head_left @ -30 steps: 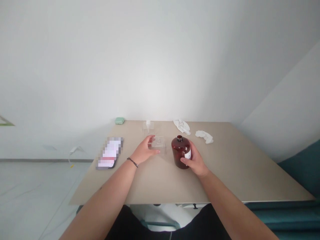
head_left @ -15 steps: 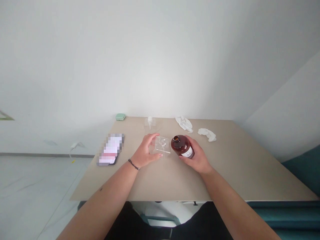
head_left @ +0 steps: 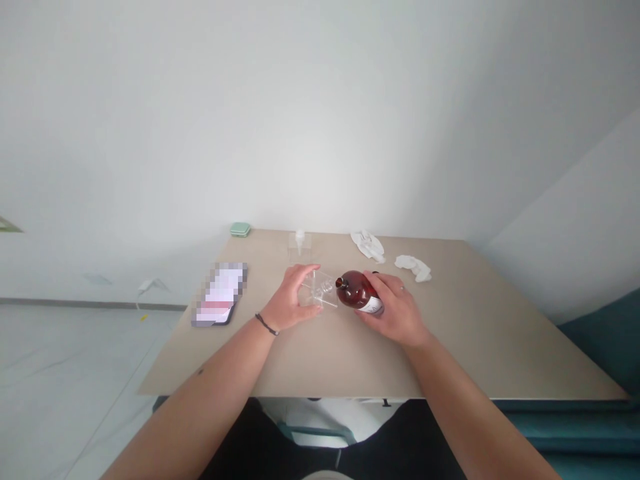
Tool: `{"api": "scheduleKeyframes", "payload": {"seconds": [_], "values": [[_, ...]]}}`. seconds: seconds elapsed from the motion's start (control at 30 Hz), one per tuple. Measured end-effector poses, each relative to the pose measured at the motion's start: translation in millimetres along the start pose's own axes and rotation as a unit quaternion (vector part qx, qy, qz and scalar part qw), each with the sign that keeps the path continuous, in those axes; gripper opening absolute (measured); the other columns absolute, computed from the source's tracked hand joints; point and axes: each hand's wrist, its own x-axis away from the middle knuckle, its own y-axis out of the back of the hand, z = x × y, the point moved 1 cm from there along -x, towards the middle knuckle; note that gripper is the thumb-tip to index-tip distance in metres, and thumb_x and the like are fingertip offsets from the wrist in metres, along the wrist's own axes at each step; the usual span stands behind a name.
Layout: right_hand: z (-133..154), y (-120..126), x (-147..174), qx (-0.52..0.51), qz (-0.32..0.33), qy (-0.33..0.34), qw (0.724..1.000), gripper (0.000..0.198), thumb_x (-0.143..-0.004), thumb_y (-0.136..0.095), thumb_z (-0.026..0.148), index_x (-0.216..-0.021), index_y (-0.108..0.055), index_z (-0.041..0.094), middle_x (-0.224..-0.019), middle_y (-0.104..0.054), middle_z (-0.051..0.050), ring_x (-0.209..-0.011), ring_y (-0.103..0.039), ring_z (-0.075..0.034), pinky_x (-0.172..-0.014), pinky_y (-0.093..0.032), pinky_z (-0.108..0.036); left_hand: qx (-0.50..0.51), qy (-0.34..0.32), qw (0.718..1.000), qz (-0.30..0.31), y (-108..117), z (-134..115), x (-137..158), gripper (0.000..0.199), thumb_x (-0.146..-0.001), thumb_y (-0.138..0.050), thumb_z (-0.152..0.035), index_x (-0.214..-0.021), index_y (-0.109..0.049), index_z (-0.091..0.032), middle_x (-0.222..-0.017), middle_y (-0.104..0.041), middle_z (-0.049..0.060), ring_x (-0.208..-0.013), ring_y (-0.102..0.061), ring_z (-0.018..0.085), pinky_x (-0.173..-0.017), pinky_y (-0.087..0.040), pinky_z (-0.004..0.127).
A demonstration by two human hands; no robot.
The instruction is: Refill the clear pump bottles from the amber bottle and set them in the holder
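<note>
My left hand [head_left: 286, 301] is wrapped around the left side of a clear plastic box-like stand [head_left: 327, 297], thumb at the near edge and fingers at the far edge. Something clear and round shows in the stand's top, too see-through to make out. My right hand [head_left: 400, 312] grips a dark amber bottle [head_left: 355, 287] with a white label. Uncapped, the bottle leans to the left, its open mouth close to the stand's right side. I cannot tell whether any liquid flows from it.
On the beige table [head_left: 460, 347], a phone [head_left: 223, 290] lies at the left and a green case [head_left: 240, 229] at the back left corner. A small white-topped piece [head_left: 300, 240] sits in another clear stand. Two crumpled tissues [head_left: 369, 245] lie at the back right.
My right hand has tipped the amber bottle further left, bringing its mouth down and closer to the clear stand. The left hand keeps its grip in nearly the same place.
</note>
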Motion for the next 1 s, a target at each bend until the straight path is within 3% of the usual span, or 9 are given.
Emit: {"api": "scheduleKeyframes", "payload": {"seconds": [0.43,1.0], "values": [[0,13,-9,0.039,0.071,0.031,0.996,0.069,-0.082,-0.066,0.038,-0.147,-0.048,0.022,-0.131,-0.062,-0.016,-0.116,-0.059,-0.036,-0.094,-0.052,-0.050,0.028,0.056,0.997,0.036,-6,3,-1,0.075,-0.063,-0.079,-0.021,-0.130,-0.047,-0.025,-0.126,-0.049,0.010,-0.121,-0.048,0.032,-0.107,-0.041,0.052],[-1,21,-21,0.082,0.112,0.049,0.989,0.072,-0.080,-0.069,0.040,-0.147,-0.046,0.026,-0.131,-0.063,-0.013,-0.114,-0.060,-0.036,-0.090,-0.051,-0.048,0.114,0.091,0.989,0.026,-13,17,0,0.073,-0.058,-0.081,-0.017,-0.123,-0.048,-0.023,-0.120,-0.050,0.007,-0.113,-0.051,0.028,-0.103,-0.043,0.050]]}}
